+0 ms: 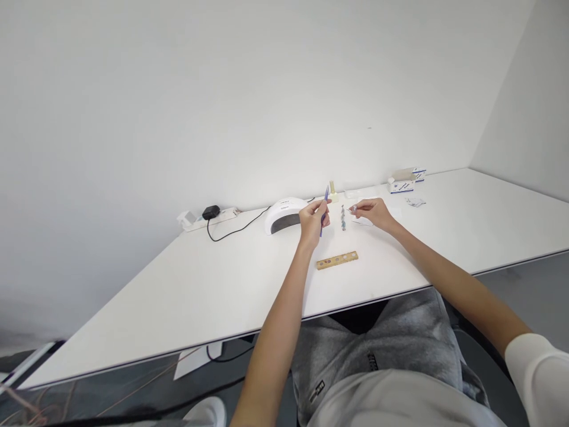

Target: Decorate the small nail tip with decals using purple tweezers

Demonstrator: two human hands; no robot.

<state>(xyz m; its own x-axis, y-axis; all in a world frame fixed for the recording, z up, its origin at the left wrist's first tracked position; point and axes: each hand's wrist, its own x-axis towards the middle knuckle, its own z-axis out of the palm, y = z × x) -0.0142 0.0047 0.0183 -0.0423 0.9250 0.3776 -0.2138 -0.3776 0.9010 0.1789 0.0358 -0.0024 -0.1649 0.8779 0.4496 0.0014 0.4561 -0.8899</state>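
Observation:
My left hand [315, 220] is closed around purple tweezers [326, 194], whose points stick up above the fingers. To its right, my right hand [372, 212] pinches a small shiny piece [353, 209], too small to name, between thumb and fingertips. Between the two hands a short row of small grey-blue pieces [343, 218] stands on the white table [213, 279]. Nearer to me lies a narrow tan bar [337, 260] with several round spots along its top. A white sheet [362, 220] lies partly under my right hand.
A white arched nail lamp [284, 212] stands left of my left hand. Behind are a small pale-yellow bottle [333, 193] and an open white box [401, 182]. A foil packet [415, 202] lies at right. A power strip [217, 218] with a black adapter [211, 212] sits by the wall.

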